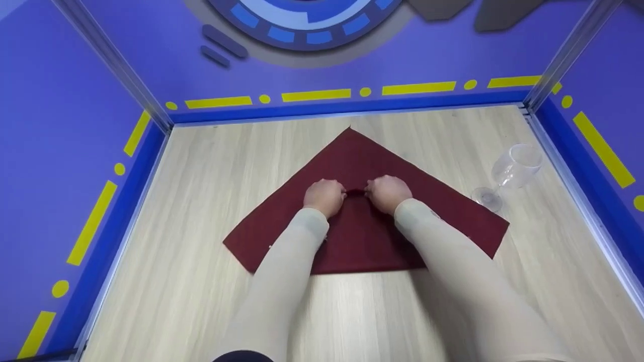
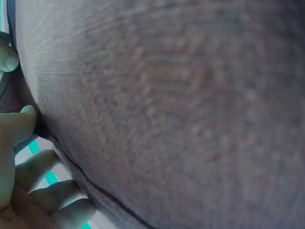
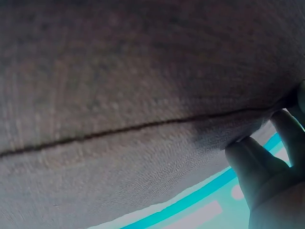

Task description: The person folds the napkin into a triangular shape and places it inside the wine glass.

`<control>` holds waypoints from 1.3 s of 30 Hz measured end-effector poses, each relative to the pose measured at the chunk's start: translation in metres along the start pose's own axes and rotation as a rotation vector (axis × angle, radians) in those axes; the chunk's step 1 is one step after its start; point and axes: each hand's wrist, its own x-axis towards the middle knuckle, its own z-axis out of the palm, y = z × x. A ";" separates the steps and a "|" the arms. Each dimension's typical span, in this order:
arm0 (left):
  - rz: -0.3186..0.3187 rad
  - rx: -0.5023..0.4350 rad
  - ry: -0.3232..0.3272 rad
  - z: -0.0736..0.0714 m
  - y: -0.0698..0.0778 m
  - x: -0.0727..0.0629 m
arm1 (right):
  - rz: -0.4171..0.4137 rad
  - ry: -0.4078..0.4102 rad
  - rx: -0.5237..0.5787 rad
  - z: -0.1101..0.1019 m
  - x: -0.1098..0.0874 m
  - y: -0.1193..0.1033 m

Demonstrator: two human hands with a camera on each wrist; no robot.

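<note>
A dark red cloth napkin (image 1: 352,156) lies folded on the table, its pointed corner toward the back wall and a straight fold at the front. Near its middle, my left hand (image 1: 325,196) and right hand (image 1: 388,193) pinch a raised edge of the cloth, a short gap apart. In the left wrist view, the left hand (image 2: 33,181) has its thumb on the cloth edge, while the other fingers spread below. Cloth fills most of the right wrist view, with fingers of the right hand (image 3: 267,167) against it at the right side.
To the right of the napkin, a clear wine glass (image 1: 517,166) lies tilted on its side near the table's right edge. Blue printed panels (image 1: 322,108) with metal corner posts enclose the pale wood table (image 1: 201,176) at the back and both sides.
</note>
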 end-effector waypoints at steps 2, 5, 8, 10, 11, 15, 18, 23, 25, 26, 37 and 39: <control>0.003 -0.005 0.003 0.001 -0.001 -0.001 | 0.004 -0.005 -0.001 0.001 0.000 0.000; 0.006 -0.002 0.002 0.003 -0.001 -0.002 | 0.003 -0.019 -0.002 0.000 -0.001 0.000; 0.004 0.001 0.001 0.003 0.000 -0.002 | 0.002 -0.029 -0.002 -0.001 -0.002 0.000; 0.003 0.006 -0.006 0.003 0.001 -0.002 | -0.001 -0.034 -0.004 -0.001 -0.003 0.000; 0.001 0.005 -0.010 0.003 0.002 -0.002 | -0.002 -0.037 -0.005 -0.001 -0.003 0.000; -0.012 0.010 -0.027 0.003 0.003 -0.002 | -0.014 -0.049 -0.016 0.000 -0.003 0.001; -0.019 0.014 -0.033 0.002 0.004 -0.004 | -0.017 -0.040 -0.020 0.001 -0.005 0.001; -0.025 0.010 -0.036 0.002 0.006 -0.008 | -0.024 -0.009 -0.035 0.003 -0.008 0.000; -0.028 0.012 -0.038 0.002 0.006 -0.009 | -0.031 -0.003 -0.044 0.003 -0.009 -0.001; -0.029 0.012 -0.041 0.002 0.006 -0.009 | -0.030 -0.003 -0.041 0.004 -0.009 -0.001; -0.030 0.018 -0.051 0.002 0.005 -0.013 | -0.020 -0.004 -0.015 0.003 -0.013 -0.004; -0.025 0.016 -0.051 0.002 0.004 -0.013 | -0.026 -0.005 -0.017 0.002 -0.014 -0.005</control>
